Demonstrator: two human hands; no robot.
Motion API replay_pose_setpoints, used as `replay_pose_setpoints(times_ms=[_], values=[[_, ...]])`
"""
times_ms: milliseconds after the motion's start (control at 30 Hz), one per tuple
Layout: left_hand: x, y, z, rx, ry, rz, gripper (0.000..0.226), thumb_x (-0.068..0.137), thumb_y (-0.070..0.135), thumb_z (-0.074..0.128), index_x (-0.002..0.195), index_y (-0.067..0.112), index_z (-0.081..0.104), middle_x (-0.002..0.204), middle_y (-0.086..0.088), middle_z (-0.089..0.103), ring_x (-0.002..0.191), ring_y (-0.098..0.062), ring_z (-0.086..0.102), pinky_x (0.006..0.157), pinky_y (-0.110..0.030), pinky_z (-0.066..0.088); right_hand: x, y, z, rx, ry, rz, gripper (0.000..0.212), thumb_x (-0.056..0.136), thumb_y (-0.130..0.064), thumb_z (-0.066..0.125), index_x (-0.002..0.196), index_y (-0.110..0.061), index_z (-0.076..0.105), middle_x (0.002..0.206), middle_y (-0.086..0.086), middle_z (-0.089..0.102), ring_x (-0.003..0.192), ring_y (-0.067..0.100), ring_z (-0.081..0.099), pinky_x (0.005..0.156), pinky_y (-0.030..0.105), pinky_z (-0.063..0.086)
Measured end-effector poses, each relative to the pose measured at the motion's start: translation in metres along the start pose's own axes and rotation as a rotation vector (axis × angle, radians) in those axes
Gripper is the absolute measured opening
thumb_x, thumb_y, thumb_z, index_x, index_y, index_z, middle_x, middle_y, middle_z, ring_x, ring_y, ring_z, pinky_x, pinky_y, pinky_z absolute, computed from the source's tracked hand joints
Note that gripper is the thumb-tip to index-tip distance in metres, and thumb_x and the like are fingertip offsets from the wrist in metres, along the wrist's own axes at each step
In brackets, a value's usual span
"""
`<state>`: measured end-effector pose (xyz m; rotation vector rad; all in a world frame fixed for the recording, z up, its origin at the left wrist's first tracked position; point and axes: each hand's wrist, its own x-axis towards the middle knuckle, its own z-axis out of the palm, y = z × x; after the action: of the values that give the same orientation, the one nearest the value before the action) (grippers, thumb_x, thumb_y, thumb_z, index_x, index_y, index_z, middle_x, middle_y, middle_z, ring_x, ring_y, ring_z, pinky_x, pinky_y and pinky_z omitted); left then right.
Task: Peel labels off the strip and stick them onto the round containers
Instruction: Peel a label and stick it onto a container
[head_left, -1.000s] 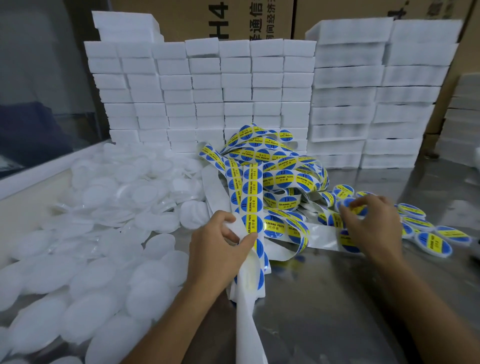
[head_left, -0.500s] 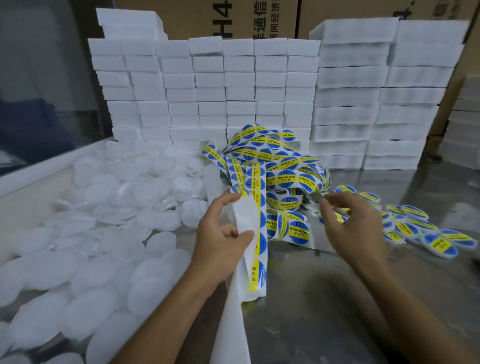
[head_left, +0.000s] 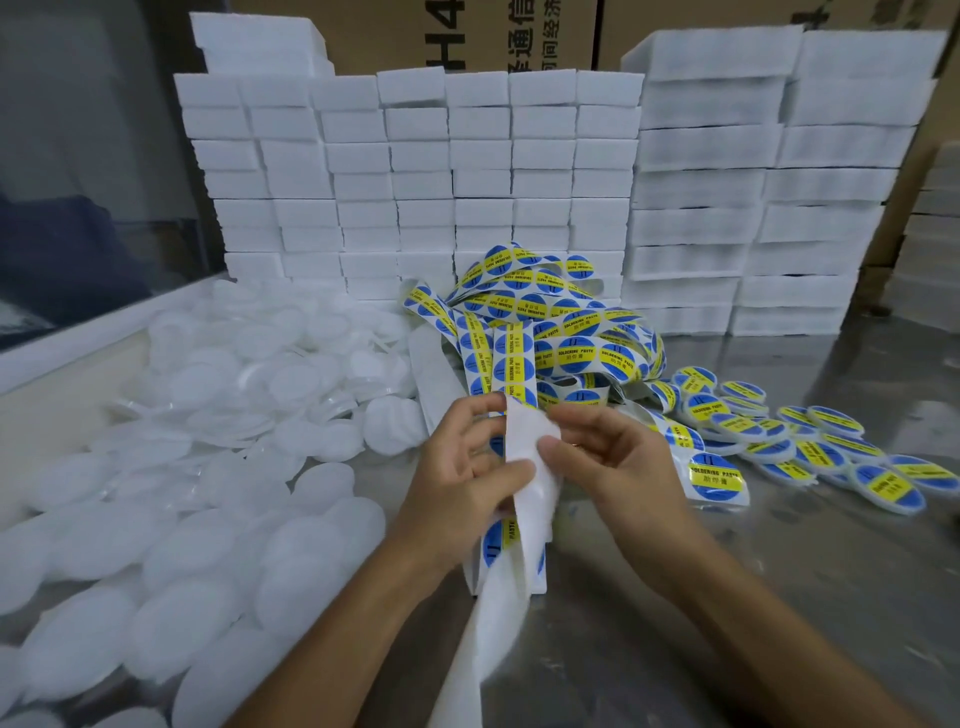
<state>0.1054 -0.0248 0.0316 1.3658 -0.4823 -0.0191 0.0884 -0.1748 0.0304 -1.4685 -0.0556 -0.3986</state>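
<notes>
Strip: a long glossy white paper strip (head_left: 522, 457) bearing round blue-and-yellow labels (head_left: 576, 353); runs from the tangled heap down toward the viewer, over the shiny metal desk (head_left: 779, 597).
Left hand (head_left: 457, 493): grip narrow, thumb and fingers pinching the strip.
Right hand (head_left: 618, 467): grip narrow, thumb and fingertips on the strip's bare end.
Containers: plain white discs (head_left: 208, 493) heaped left; labelled ones (head_left: 810, 447) right.

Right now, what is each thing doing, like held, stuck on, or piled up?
Left hand: grips the strip.
Right hand: pinches the strip.
Strip: held up between both hands, its bare backing hanging down.
Label pile: tangled, labels unpeeled.
Plain containers: heaped, no labels.
Labelled containers: lying on the table, labels on.
Foam blocks: stacked.
</notes>
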Motion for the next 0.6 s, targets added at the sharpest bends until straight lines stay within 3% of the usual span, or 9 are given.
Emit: replay_pose_setpoints(times_ms=[133,200,300,400,500,600], values=[[0.004,-0.001,-0.004,0.05,0.209,-0.019,0.024,0.082,0.008,0.068,0.1,0.015,0.054,0.079,-0.004,0.074,0.063,-0.02,0.067,0.049,-0.029,0.054,-0.001,0.001,-0.002,-0.066,-0.047,-0.049,0.024,0.086,0.006,0.068,0.098,-0.014,0.073,0.094,0.008,0.075,0.077,0.015,0.065,0.072,0.024,0.057],[0.007,-0.003,-0.007,0.107,0.285,-0.028,0.025,0.085,0.006,0.066,0.1,0.021,0.054,0.077,-0.002,0.074,0.061,-0.02,0.068,0.048,-0.027,0.054,-0.001,0.004,-0.003,-0.181,-0.054,-0.113,0.027,0.087,0.004,0.068,0.1,-0.018,0.075,0.087,0.002,0.074,0.074,0.016,0.061,0.07,0.025,0.055],[0.01,-0.008,-0.008,0.081,0.249,-0.054,0.034,0.084,0.001,0.069,0.104,0.026,0.057,0.082,-0.001,0.077,0.07,-0.022,0.073,0.056,-0.03,0.058,-0.001,0.007,-0.002,-0.313,-0.055,-0.24,0.031,0.085,0.001,0.071,0.099,-0.027,0.074,0.082,-0.003,0.071,0.069,0.018,0.057,0.067,0.029,0.053],[0.011,-0.012,-0.01,0.101,0.219,-0.06,0.033,0.084,-0.001,0.07,0.102,0.025,0.061,0.083,0.001,0.077,0.075,-0.018,0.074,0.063,-0.029,0.059,-0.003,0.012,-0.001,-0.404,-0.054,-0.357,0.027,0.082,-0.008,0.077,0.095,-0.031,0.073,0.08,-0.015,0.069,0.064,0.007,0.053,0.061,0.017,0.047],[0.01,-0.014,-0.008,0.206,0.189,-0.021,0.023,0.085,0.003,0.072,0.094,0.023,0.066,0.078,0.007,0.076,0.073,-0.009,0.073,0.06,-0.02,0.055,-0.001,0.017,-0.003,-0.529,0.022,-0.459,0.012,0.083,-0.017,0.078,0.093,-0.023,0.077,0.085,-0.011,0.066,0.067,0.008,0.057,0.06,0.011,0.042],[0.008,-0.016,-0.005,0.342,0.177,0.072,0.013,0.086,0.005,0.07,0.083,0.017,0.071,0.075,-0.001,0.074,0.072,-0.018,0.072,0.064,-0.033,0.06,0.001,0.016,-0.005,-0.689,0.075,-0.644,0.009,0.081,-0.017,0.079,0.089,-0.019,0.079,0.094,-0.004,0.06,0.067,0.004,0.057,0.063,0.009,0.039]])
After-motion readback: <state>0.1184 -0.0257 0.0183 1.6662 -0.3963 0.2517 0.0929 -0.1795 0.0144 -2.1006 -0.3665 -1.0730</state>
